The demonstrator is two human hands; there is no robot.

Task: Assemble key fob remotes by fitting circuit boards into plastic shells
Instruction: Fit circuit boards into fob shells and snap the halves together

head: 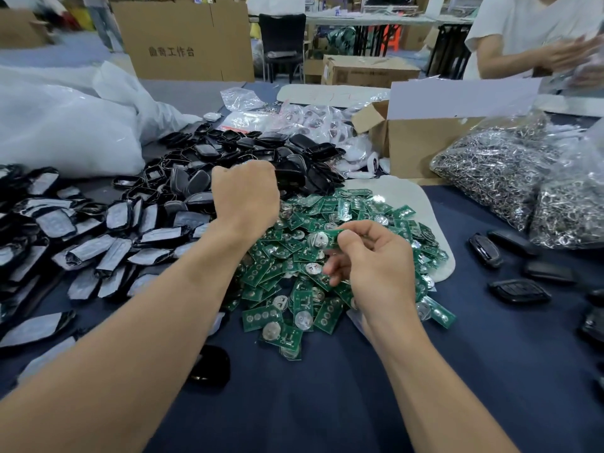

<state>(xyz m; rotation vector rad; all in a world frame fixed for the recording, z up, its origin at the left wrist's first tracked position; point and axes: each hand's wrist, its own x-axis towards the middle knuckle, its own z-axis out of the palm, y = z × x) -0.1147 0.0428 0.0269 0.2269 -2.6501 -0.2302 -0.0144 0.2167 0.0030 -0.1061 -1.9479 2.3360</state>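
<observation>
A heap of green circuit boards [287, 279] with round silver battery clips lies in the middle of the dark blue table. My right hand [376, 273] hovers over the heap and pinches one circuit board [322, 238] between thumb and fingers. My left hand [245, 194] reaches over the edge of a pile of black plastic shells [258, 148]. Its fingers curl down out of sight, so I cannot tell whether it holds anything. More shell halves with grey linings [98, 246] spread to the left.
Several closed black fobs [519, 291] lie at the right. Bags of metal key rings [496, 168] and an open cardboard box [411, 148] stand behind them. A big white plastic bag [65, 132] fills the far left. Another person [529, 37] works at the far right.
</observation>
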